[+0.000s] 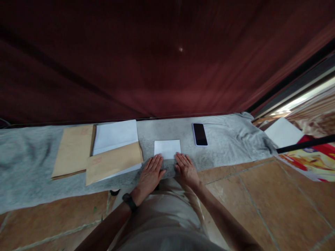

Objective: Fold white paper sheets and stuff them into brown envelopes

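Observation:
A small white sheet of paper [167, 148], possibly folded, lies flat on the grey cloth in front of me. At its lower left corner rests my left hand [151, 172], fingers stretched out flat and a dark watch on the wrist. My right hand [186, 170] lies on the lower right corner, also with its fingers extended. Neither hand grips anything. To the left, a brown envelope [113, 162] partly covers a stack of white paper [115, 136]. Another pile of brown envelopes [74, 150] sits farther left.
A smartphone [200, 134] with a dark screen lies right of the paper. Grey cloth [222, 139] covers the narrow surface, backed by a dark red hanging [162, 69]. A colourful printed box [314, 158] and a white sheet [284, 132] are at the far right. Tiled floor [248, 195] shows below.

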Action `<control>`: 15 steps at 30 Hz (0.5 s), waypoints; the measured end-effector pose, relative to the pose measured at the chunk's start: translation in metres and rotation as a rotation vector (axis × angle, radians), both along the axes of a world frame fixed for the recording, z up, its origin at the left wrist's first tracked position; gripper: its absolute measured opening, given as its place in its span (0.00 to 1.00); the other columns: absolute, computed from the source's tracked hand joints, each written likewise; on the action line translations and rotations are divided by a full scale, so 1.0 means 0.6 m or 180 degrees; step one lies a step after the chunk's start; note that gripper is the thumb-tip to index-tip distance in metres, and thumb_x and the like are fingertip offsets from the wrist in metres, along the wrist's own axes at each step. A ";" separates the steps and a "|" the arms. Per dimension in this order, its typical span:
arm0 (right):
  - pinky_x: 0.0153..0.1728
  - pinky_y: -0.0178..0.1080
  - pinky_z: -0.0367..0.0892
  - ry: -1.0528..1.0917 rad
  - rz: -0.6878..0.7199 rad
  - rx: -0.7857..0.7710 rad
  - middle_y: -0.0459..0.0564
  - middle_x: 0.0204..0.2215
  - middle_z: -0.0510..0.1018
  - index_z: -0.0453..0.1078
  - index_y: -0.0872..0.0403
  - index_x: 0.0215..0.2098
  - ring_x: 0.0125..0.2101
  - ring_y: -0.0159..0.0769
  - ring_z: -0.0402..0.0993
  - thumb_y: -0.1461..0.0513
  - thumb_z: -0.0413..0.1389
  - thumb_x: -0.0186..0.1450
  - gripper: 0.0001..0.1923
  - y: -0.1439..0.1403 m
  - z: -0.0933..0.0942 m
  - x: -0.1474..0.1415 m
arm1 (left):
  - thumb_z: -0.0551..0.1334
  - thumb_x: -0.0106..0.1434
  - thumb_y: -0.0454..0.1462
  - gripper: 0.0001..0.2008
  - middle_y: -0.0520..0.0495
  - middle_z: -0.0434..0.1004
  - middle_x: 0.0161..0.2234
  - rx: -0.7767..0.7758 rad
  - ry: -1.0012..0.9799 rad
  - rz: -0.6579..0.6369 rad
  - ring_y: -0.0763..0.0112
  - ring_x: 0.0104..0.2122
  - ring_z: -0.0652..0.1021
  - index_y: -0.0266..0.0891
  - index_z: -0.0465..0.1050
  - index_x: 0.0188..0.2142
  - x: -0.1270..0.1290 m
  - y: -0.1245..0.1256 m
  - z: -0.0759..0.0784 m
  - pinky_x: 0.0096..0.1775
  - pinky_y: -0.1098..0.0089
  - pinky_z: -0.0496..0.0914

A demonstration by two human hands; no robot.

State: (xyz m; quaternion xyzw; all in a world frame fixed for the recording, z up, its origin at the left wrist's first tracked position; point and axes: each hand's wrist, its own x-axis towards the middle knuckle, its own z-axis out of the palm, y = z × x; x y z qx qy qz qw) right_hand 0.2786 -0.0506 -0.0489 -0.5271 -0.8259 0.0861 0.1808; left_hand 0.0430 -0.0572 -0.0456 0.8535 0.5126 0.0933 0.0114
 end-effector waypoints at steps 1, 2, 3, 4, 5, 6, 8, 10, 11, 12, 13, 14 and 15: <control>0.69 0.52 0.55 -0.0006 -0.0022 -0.0001 0.56 0.67 0.66 0.60 0.57 0.69 0.68 0.43 0.60 0.60 0.46 0.76 0.25 0.000 0.000 0.004 | 0.51 0.74 0.45 0.29 0.36 0.60 0.69 0.0006 0.0005 0.0017 0.57 0.70 0.60 0.31 0.60 0.68 0.000 -0.001 0.000 0.69 0.53 0.56; 0.69 0.52 0.55 -0.0011 -0.0038 0.0000 0.56 0.67 0.66 0.59 0.57 0.70 0.68 0.43 0.60 0.60 0.46 0.76 0.25 0.000 -0.001 0.007 | 0.50 0.74 0.46 0.30 0.36 0.60 0.69 0.0015 0.0002 0.0045 0.57 0.70 0.60 0.30 0.60 0.68 0.000 -0.001 0.001 0.69 0.53 0.56; 0.69 0.52 0.55 -0.0010 -0.0051 0.0004 0.56 0.68 0.65 0.59 0.57 0.70 0.68 0.43 0.59 0.60 0.46 0.76 0.25 -0.001 -0.001 0.011 | 0.50 0.74 0.46 0.30 0.35 0.60 0.69 0.0021 -0.0006 0.0075 0.56 0.70 0.60 0.30 0.60 0.68 -0.002 -0.002 0.001 0.69 0.53 0.57; 0.69 0.52 0.55 -0.0006 -0.0062 0.0008 0.55 0.68 0.65 0.59 0.56 0.70 0.68 0.43 0.59 0.60 0.46 0.76 0.25 -0.001 -0.002 0.015 | 0.50 0.74 0.46 0.30 0.34 0.60 0.69 0.0023 -0.0021 0.0100 0.56 0.70 0.60 0.29 0.59 0.68 -0.004 -0.003 0.000 0.69 0.53 0.57; 0.68 0.52 0.55 0.0000 -0.0074 0.0011 0.55 0.68 0.65 0.58 0.56 0.70 0.68 0.43 0.59 0.60 0.46 0.76 0.26 -0.002 -0.003 0.018 | 0.50 0.74 0.47 0.31 0.34 0.60 0.69 0.0019 -0.0040 0.0120 0.55 0.70 0.60 0.28 0.59 0.68 -0.006 -0.003 -0.001 0.69 0.53 0.58; 0.68 0.52 0.56 0.0010 -0.0092 0.0016 0.55 0.68 0.66 0.58 0.55 0.70 0.68 0.43 0.60 0.60 0.46 0.76 0.26 -0.003 -0.004 0.021 | 0.50 0.74 0.47 0.31 0.33 0.60 0.69 0.0012 -0.0063 0.0131 0.54 0.70 0.60 0.28 0.59 0.68 -0.009 -0.004 -0.002 0.68 0.53 0.58; 0.68 0.53 0.56 0.0041 -0.0137 0.0032 0.55 0.67 0.67 0.59 0.54 0.70 0.67 0.43 0.61 0.60 0.46 0.76 0.25 -0.002 -0.007 0.025 | 0.50 0.74 0.48 0.32 0.32 0.60 0.69 -0.0013 -0.0096 0.0126 0.54 0.70 0.60 0.28 0.59 0.68 -0.013 -0.004 -0.004 0.68 0.52 0.59; 0.67 0.53 0.57 0.0099 -0.0184 0.0050 0.56 0.66 0.68 0.61 0.55 0.69 0.67 0.43 0.62 0.59 0.45 0.76 0.24 0.003 -0.010 0.025 | 0.50 0.74 0.48 0.32 0.32 0.60 0.69 -0.0023 -0.0099 0.0139 0.53 0.70 0.60 0.28 0.59 0.69 -0.014 -0.004 -0.006 0.68 0.51 0.59; 0.67 0.53 0.58 0.0145 -0.0209 0.0060 0.56 0.66 0.68 0.62 0.56 0.68 0.66 0.44 0.62 0.60 0.45 0.76 0.24 0.010 -0.011 0.023 | 0.50 0.73 0.48 0.32 0.32 0.59 0.69 -0.0020 -0.0091 0.0159 0.53 0.70 0.59 0.28 0.58 0.69 -0.013 -0.004 -0.007 0.68 0.51 0.59; 0.66 0.53 0.58 0.0201 -0.0237 0.0067 0.57 0.65 0.69 0.64 0.56 0.67 0.66 0.45 0.63 0.60 0.45 0.76 0.24 0.018 -0.012 0.021 | 0.51 0.73 0.48 0.32 0.32 0.59 0.69 -0.0017 -0.0078 0.0173 0.53 0.70 0.59 0.28 0.58 0.69 -0.012 -0.003 -0.007 0.68 0.51 0.58; 0.66 0.52 0.59 0.0267 -0.0271 0.0067 0.58 0.65 0.69 0.65 0.58 0.66 0.65 0.45 0.64 0.61 0.46 0.75 0.23 0.029 -0.012 0.018 | 0.51 0.73 0.48 0.32 0.31 0.59 0.69 -0.0013 -0.0067 0.0184 0.53 0.70 0.59 0.28 0.58 0.69 -0.010 -0.003 -0.007 0.68 0.52 0.58; 0.65 0.51 0.60 0.0341 -0.0315 0.0064 0.58 0.64 0.70 0.66 0.58 0.65 0.64 0.45 0.65 0.61 0.46 0.75 0.23 0.042 -0.012 0.015 | 0.51 0.73 0.48 0.32 0.31 0.59 0.69 -0.0002 -0.0065 0.0195 0.53 0.70 0.59 0.28 0.58 0.69 -0.009 -0.004 -0.007 0.68 0.52 0.58; 0.64 0.50 0.62 0.0419 -0.0372 0.0049 0.59 0.64 0.71 0.67 0.59 0.64 0.63 0.45 0.66 0.61 0.46 0.75 0.22 0.057 -0.012 0.012 | 0.51 0.73 0.47 0.32 0.31 0.59 0.69 0.0010 -0.0071 0.0198 0.53 0.70 0.59 0.28 0.58 0.69 -0.007 -0.004 -0.006 0.68 0.52 0.58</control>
